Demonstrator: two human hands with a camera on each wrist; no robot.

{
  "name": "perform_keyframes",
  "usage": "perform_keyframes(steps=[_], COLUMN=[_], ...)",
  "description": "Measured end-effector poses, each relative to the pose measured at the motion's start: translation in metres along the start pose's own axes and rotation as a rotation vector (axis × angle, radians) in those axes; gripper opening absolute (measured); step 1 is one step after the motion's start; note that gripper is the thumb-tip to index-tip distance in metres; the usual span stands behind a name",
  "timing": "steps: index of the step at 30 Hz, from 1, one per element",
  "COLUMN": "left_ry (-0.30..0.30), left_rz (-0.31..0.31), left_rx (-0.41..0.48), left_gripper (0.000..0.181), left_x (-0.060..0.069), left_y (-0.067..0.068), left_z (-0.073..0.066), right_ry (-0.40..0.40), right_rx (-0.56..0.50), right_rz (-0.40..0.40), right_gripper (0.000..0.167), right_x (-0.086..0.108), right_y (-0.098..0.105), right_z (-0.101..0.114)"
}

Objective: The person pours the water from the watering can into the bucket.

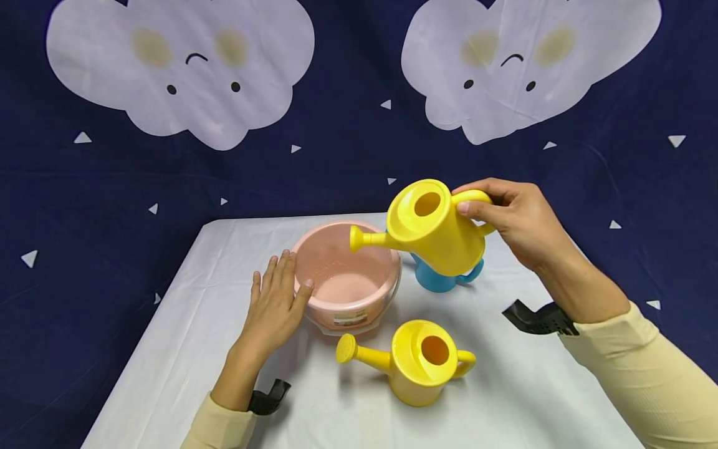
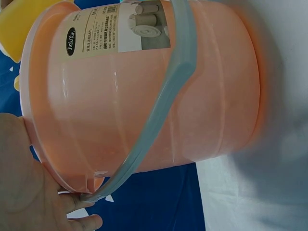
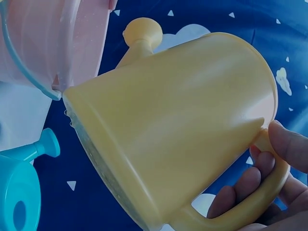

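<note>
My right hand grips the handle of a yellow watering can, fingers curled round it in the right wrist view. The can is lifted and tilted, its spout over the right side of a pink bucket. Droplets cling to the can's base in the right wrist view. With fingers extended, my left hand rests against the bucket's left rim. Wet specks show on the bucket's inner wall. A second yellow watering can stands upright in front of the bucket, its spout pointing left.
Behind the lifted can, partly hidden, stands a blue watering can. A white cloth covers the table. A dark blue curtain with clouds hangs behind. The bucket's grey handle hangs down its side.
</note>
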State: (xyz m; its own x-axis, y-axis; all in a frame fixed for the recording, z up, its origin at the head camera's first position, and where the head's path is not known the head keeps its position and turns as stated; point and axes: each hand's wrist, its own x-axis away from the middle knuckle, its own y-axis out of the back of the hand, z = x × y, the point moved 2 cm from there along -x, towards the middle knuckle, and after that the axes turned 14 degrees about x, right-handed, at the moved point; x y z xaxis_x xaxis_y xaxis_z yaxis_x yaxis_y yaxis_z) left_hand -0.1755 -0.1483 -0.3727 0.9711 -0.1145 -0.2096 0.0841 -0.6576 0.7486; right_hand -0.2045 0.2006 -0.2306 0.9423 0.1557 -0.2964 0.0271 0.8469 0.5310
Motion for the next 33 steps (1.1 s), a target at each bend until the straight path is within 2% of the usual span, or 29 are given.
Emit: perform_keyframes(steps=[26,33], left_ry=[0.003,0.009], left_rz=[0.002,0.006], left_rx=[-0.008,-0.005], left_gripper=[0.071,0.071], left_x=[0.0,0.0], left_y=[0.0,0.0], left_z=[-0.001,0.0], right_ry=[0.011,0.009], right_rx=[0.121,0.117], right_rz=[0.004,0.029], right_gripper=[0.03,0.03], right_x=[-0.011,-0.014], right_y=[-0.003,-0.005], right_z=[0.012,0.015])
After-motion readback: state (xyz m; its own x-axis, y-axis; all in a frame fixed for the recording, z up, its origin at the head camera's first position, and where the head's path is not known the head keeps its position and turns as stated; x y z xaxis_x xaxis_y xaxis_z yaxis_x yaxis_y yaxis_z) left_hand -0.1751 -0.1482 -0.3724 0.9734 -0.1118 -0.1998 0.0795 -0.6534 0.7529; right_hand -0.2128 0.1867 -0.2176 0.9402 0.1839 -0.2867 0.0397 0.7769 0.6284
